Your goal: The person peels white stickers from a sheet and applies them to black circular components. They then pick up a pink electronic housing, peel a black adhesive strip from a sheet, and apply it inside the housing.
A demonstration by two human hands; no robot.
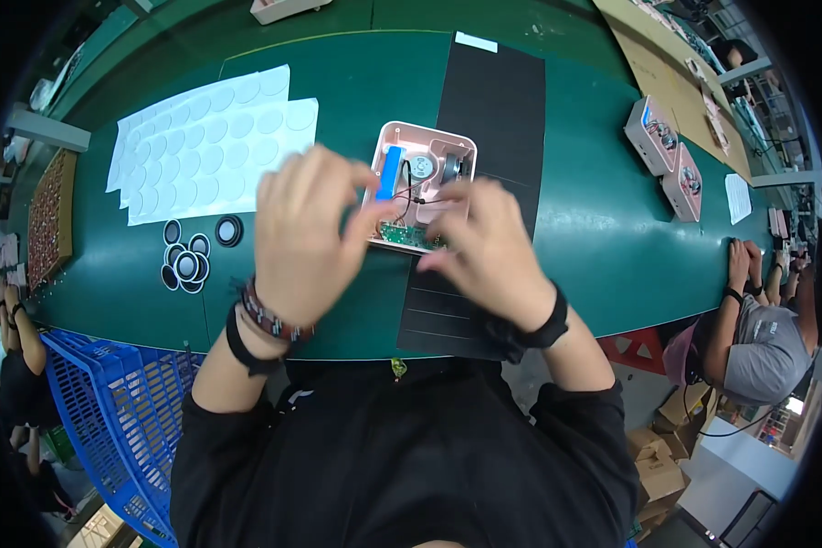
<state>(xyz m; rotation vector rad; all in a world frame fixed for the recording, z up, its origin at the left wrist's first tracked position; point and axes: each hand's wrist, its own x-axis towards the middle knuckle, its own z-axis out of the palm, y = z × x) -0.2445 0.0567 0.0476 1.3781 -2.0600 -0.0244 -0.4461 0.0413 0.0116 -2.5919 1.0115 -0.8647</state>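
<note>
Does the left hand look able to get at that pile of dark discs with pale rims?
Probably yes. The left hand is just to the right of the pile of dark discs; a separate dark round piece lies nearer the hand, but seems too low to block it.

My left fingers [314,166] and right fingers [470,203] curve over opposite sides of an open pink case [420,136], thumbs spread apart; whether I touch it, I can't tell. Inside sit a blue block [390,172], wires [419,200] and a green circuit board [404,235]. Leftward on my green surface [356,73] lie white sheets [219,137] of circles and pale-rimmed black discs [187,266]; rightward, two more pink cases [642,151].
</note>
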